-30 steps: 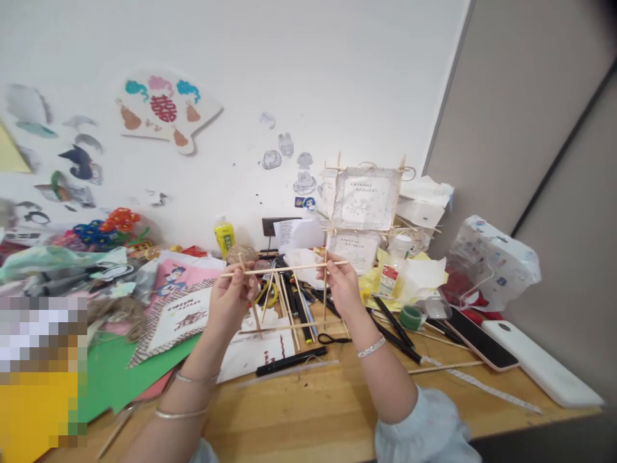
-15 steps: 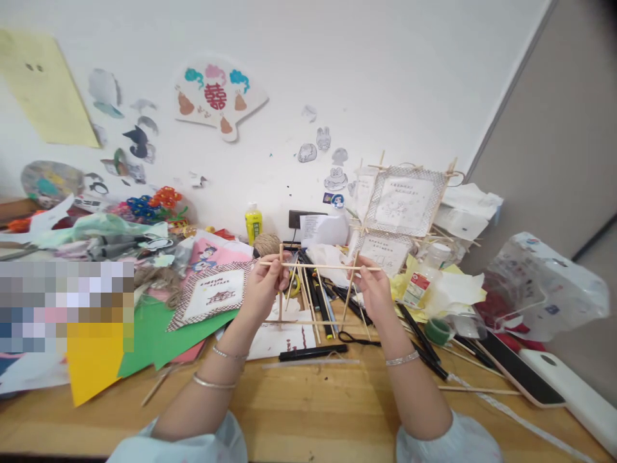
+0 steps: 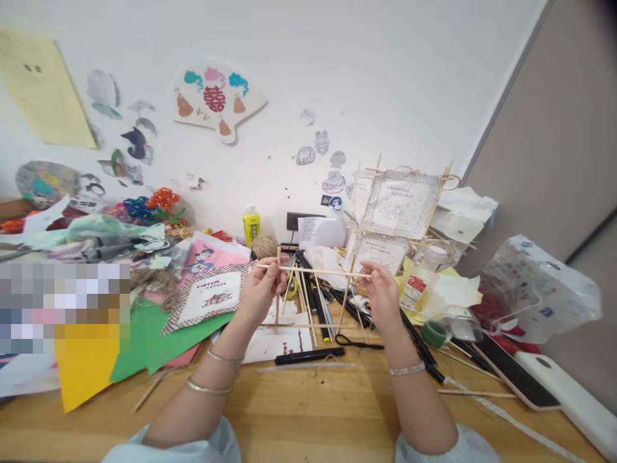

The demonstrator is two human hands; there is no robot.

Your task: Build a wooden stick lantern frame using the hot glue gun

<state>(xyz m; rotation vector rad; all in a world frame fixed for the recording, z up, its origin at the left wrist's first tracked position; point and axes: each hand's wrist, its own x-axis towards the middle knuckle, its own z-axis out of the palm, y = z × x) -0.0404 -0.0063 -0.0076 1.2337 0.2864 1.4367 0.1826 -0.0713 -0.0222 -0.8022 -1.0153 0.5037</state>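
My left hand [image 3: 263, 286] is closed, pinching a corner where thin wooden sticks cross. These sticks form a square frame, with one stick [image 3: 322, 271] along the top and another [image 3: 313, 326] along the bottom. On the right side, an upright stick [image 3: 346, 296] leans slightly. My right hand [image 3: 384, 292] is beside the top stick's right end, its fingers loosely apart; whether a fingertip touches the stick I cannot tell. Under the frame lie a white sheet with red-brown marks [image 3: 260, 347], loose sticks and several markers, one a black marker [image 3: 310, 355].
A patterned-border picture [image 3: 212, 292] and green paper [image 3: 139, 341] lie left. Behind stand a yellow bottle [image 3: 251, 225], a twine ball [image 3: 264, 247] and a stick-framed panel [image 3: 402, 202]. To the right are a clear bottle [image 3: 424, 273], a green pot [image 3: 434, 333] and a phone [image 3: 515, 373].
My right hand has come off the frame's right corner, moving slightly right with its fingers loosening. My left hand keeps its pinch. The whole view has shifted a little.
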